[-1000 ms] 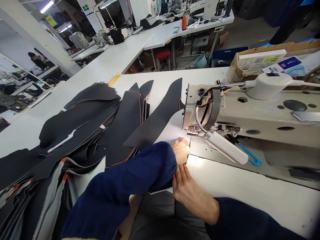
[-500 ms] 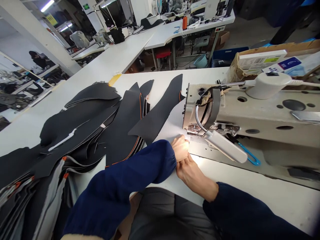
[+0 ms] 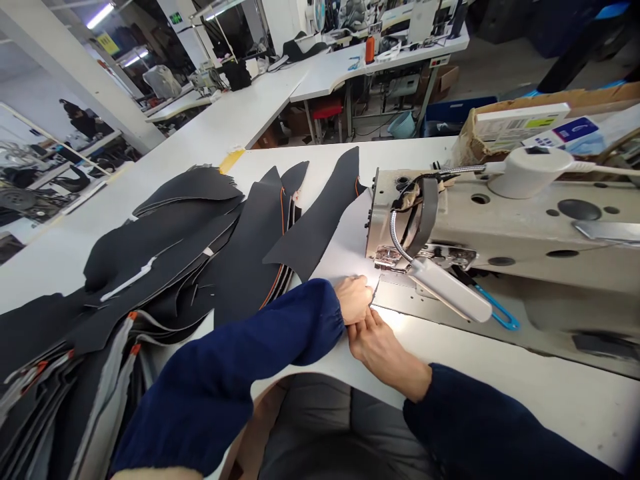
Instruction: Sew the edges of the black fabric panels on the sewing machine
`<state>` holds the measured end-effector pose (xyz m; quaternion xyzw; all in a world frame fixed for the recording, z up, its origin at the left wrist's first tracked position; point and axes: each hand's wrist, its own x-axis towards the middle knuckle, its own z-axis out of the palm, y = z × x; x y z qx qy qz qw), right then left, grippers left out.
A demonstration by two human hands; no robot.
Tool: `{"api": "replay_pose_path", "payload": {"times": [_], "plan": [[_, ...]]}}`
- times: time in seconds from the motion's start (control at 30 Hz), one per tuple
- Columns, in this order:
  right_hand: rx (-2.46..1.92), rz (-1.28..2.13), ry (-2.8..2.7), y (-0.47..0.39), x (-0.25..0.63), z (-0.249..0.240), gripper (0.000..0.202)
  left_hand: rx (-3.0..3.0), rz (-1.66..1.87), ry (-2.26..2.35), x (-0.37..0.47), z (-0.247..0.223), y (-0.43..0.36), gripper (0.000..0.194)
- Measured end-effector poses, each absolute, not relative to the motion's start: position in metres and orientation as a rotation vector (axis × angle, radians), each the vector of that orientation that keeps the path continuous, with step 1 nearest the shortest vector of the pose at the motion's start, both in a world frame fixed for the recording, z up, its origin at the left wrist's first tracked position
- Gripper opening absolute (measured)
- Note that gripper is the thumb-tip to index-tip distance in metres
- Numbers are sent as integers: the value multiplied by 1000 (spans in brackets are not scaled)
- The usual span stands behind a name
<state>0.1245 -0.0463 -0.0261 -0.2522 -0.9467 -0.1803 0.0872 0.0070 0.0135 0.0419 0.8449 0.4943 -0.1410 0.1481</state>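
Note:
A panel with a pale grey face [image 3: 349,241] lies at the sewing machine's needle area [image 3: 393,259], its upper part showing as dark leather-like material [image 3: 320,230]. My left hand [image 3: 354,299] is closed on the panel's near edge, just left of the presser foot. Right below it, my right hand [image 3: 377,340] pinches the same edge, its fingertips touching or nearly touching the left hand. The material between the fingers is mostly hidden.
Stacked dark panels [image 3: 165,233] with orange edging cover the table's left side. The sewing machine [image 3: 530,207] fills the right, with a white lamp [image 3: 450,290] and a blue-handled tool [image 3: 500,313] beside it. Behind stands a cardboard box [image 3: 467,137]. A person [image 3: 83,119] sits far left.
Both hands have shifted slightly left, away from the needle. More of the panel's pale grey face now shows beside the machine, and its edge is visible near the presser foot.

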Motion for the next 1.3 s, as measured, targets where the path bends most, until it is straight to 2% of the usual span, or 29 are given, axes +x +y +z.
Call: {"api": "replay_pose_path", "payload": {"times": [0.2, 0.47, 0.53, 0.67, 0.77, 0.87, 1.3], "plan": [[-850, -457, -2847, -30, 129, -28, 22, 2356, -364, 1460, 8, 39, 24, 30], [-1178, -197, -2985, -46, 64, 12, 16, 2342, -529, 1355, -53, 62, 20, 38], [-1183, -249, -2960, -52, 60, 8, 21, 2441, -536, 1304, -56, 67, 16, 37], [-1081, -588, -2791, -67, 82, -15, 36, 2627, -474, 1246, -42, 65, -1, 33], [-1011, -721, -2739, -75, 99, -24, 38, 2650, -481, 1203, -27, 57, -11, 26], [-995, -731, -2784, -75, 104, -19, 35, 2681, -496, 1186, -18, 51, -11, 21], [-1120, -631, -2738, -46, 102, -11, 26, 2738, -433, 1198, -13, 27, 29, 19]]}}
